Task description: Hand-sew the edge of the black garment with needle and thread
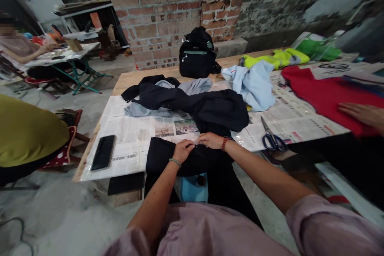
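Observation:
A piece of black cloth [162, 156] hangs over the near table edge and my lap. My left hand [182, 153] pinches its upper part between thumb and fingers. Close beside it, my right hand [211, 141] is also closed in a pinch on the black cloth, fingertips almost meeting those of the left. A tiny pale speck shows between the fingertips, too small to name. Just beyond my hands lies a heap of dark garments [222, 108], joined or touching the cloth; which of the two I cannot tell.
Newspaper [120, 128] covers the table, with a phone [103, 152] at left and scissors [271, 138] at right. Behind are a light blue garment [255, 84], a black backpack [196, 54] and a yellow vest [279, 59]. At right another person's hand [364, 116] rests on red cloth [327, 92].

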Tool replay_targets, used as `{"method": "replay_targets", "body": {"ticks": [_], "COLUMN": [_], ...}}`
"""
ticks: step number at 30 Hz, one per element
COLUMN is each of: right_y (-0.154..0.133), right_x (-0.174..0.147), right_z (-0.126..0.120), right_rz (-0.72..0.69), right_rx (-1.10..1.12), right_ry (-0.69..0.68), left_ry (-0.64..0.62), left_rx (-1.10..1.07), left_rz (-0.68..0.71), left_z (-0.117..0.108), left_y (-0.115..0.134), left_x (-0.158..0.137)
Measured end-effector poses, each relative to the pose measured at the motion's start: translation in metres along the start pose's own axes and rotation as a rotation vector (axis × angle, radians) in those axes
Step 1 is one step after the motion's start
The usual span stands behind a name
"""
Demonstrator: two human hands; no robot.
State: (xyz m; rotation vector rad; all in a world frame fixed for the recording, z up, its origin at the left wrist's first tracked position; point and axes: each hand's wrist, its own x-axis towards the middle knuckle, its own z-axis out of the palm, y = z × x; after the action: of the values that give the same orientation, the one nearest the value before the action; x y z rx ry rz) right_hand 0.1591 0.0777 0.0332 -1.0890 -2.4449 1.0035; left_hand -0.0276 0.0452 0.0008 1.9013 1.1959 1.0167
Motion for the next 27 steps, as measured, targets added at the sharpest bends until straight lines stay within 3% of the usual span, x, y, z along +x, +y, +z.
{"method": "replay_targets", "body": {"ticks": [13,15,23,27], "right_y": [-0.008,-0.009,-0.015,-0.016], "right_x": [0.001,0.001,0.003,0.007], "right_z": [0.000,0.000,-0.006,-0.002], "right_rz": [-0.085,-0.013,0.529,0.600], "right_rx": [-0.073,-0.031,0.126,0.178], "right_ry": [-0.059,-0.062,-0.005,-0.020], "left_ry": [-0.030,-0.025,0.008,0.013], "left_rx": [0.000,0.000,-0.006,-0.001], "left_rz": [0.005,0.005,-0.003,0.000], "left_z": [0.001,0.001,0.000,0.000], "left_y": [0.000,0.001,0.001,0.000], "left_x": [0.001,0.001,0.000,0.000]}}
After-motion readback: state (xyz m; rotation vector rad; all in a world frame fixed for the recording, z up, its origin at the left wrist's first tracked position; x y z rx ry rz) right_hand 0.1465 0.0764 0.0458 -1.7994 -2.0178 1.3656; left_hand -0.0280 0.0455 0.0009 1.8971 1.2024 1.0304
